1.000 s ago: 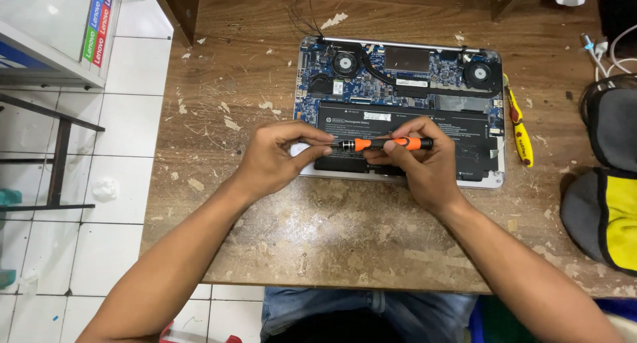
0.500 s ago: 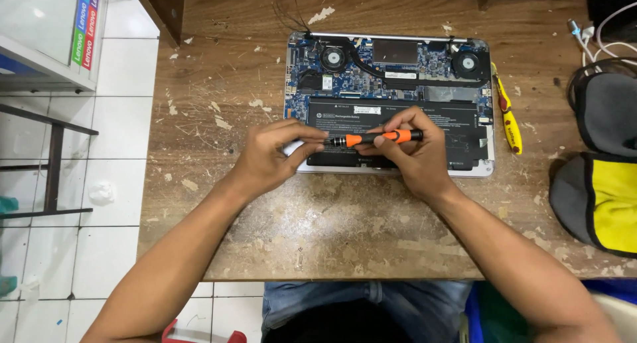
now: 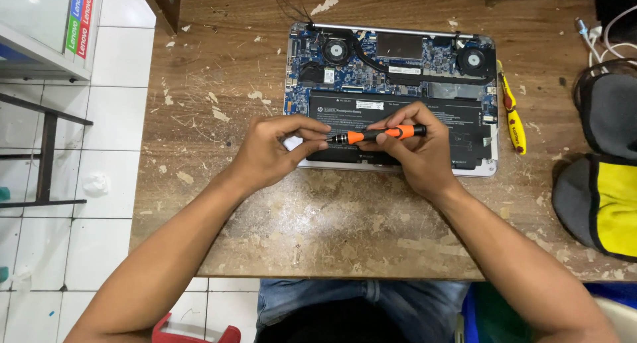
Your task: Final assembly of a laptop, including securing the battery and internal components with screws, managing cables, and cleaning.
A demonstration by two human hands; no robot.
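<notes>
A scarred wooden worktop (image 3: 345, 230), flecked with pale chips and scraps, is seen from above, with white floor tiles to its left. An opened laptop (image 3: 391, 94) is laid near the far edge, its bottom cover off, so that a blue circuit board, two round fans and a broad black battery (image 3: 451, 127) are exposed. A black and yellow bag (image 3: 600, 190) is set at the right edge of the worktop, well apart from the laptop. A yellow-handled tool (image 3: 512, 114) is laid just beside the laptop's right side.

Both forearms are stretched in from the near edge, and the hands are brought together over the front part of the battery. The left hand (image 3: 269, 154) is curled, its fingers (image 3: 306, 125) pinched around the dark metal front end of a small screwdriver (image 3: 378, 134). The right hand (image 3: 415, 150) is closed on the orange and black handle, with the fingers folded over it from behind. The screwdriver is held nearly level, above the battery, pointing to the left. Whether its tip touches anything cannot be told.
</notes>
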